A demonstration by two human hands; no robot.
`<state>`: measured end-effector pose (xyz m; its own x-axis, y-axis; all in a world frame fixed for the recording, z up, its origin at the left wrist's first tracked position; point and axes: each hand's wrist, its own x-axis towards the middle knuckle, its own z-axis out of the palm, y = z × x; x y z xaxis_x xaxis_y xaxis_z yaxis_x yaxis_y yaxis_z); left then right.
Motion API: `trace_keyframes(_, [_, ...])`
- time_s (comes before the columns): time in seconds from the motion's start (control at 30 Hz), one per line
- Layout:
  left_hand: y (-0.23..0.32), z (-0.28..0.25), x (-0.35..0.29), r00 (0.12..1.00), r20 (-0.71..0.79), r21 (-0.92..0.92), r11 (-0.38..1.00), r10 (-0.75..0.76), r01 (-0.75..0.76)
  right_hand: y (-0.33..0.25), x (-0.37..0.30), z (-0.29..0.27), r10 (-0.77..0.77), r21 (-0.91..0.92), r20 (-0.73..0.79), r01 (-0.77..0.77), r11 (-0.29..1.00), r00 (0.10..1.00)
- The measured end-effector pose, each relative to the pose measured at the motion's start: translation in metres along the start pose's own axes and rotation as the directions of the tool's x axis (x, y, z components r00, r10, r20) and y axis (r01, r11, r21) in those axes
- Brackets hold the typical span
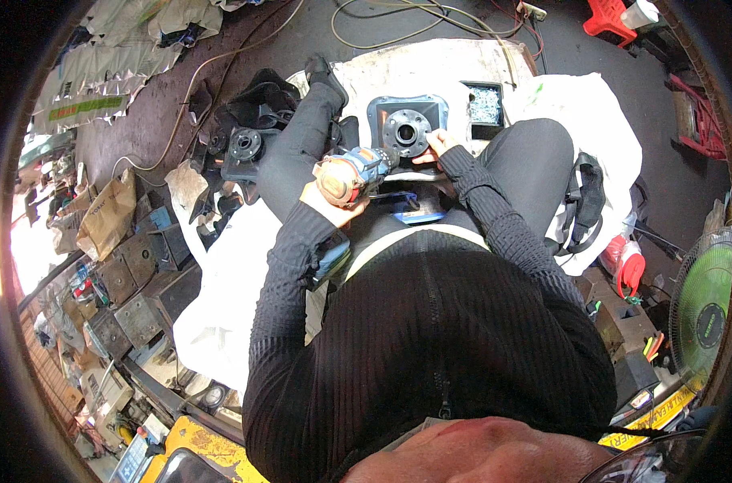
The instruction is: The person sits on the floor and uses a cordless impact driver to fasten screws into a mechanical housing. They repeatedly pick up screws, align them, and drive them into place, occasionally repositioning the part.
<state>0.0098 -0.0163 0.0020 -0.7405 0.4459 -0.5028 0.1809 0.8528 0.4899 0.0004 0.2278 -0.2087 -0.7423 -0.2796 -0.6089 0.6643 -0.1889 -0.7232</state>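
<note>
My left hand (334, 208) is wrapped round a cordless drill (356, 172), blue with a worn tan-orange rear end. Its front end points at a round black flange (407, 132) with a central hole and smaller holes round it. The flange sits on a black, square-mouthed housing (374, 114) between my knees. My right hand (441, 146) is closed at the flange's right edge, fingertips against it; whether they also pinch something small is hidden. Below the housing, a blue-edged tray or tool (418, 211) lies near my lap.
Beyond my right hand is a dark box of small shiny pieces (486, 105). A similar flanged part (245, 145) lies left of my leg. White sacks (221, 298) flank me. Cables (382, 36) trail over the floor; a green fan (706, 310) stands at right.
</note>
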Motion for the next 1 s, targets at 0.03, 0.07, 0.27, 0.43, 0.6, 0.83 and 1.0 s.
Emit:
trace_keyframes(0.03, [-0.001,0.000,0.001,1.000,0.015,0.045,0.999,0.019,-0.020,0.000,0.000,-0.001,0.004,0.010,-0.002,-0.004,1.000,1.000])
trace_keyframes(0.07, [0.001,0.000,0.001,1.000,0.018,-0.006,1.000,-0.025,0.025,0.000,0.000,-0.001,0.007,0.019,-0.004,-0.007,1.000,1.000])
trace_keyframes(0.27, [0.011,-0.007,-0.001,0.993,0.043,-0.076,0.991,-0.106,0.109,-0.001,-0.003,0.003,-0.043,0.015,0.001,0.043,0.999,0.999])
trace_keyframes(0.43, [0.004,0.001,0.002,0.993,-0.042,-0.127,0.987,-0.106,0.100,0.006,-0.001,-0.001,-0.082,-0.009,-0.017,0.082,0.997,0.996])
trace_keyframes(0.6, [0.011,-0.002,0.003,0.983,-0.036,-0.180,0.969,-0.178,0.168,0.001,-0.005,0.005,-0.103,-0.010,-0.017,0.103,0.995,0.995])
trace_keyframes(0.83, [-0.005,0.009,0.014,0.976,-0.150,-0.019,0.986,0.160,-0.164,0.018,0.007,-0.001,-0.163,0.056,-0.037,0.165,0.985,0.986])
trace_keyframes(1.0, [0.000,0.001,0.005,0.986,-0.008,-0.246,0.956,-0.169,0.162,0.001,0.008,0.008,-0.447,-0.435,-0.488,0.236,0.869,0.750])
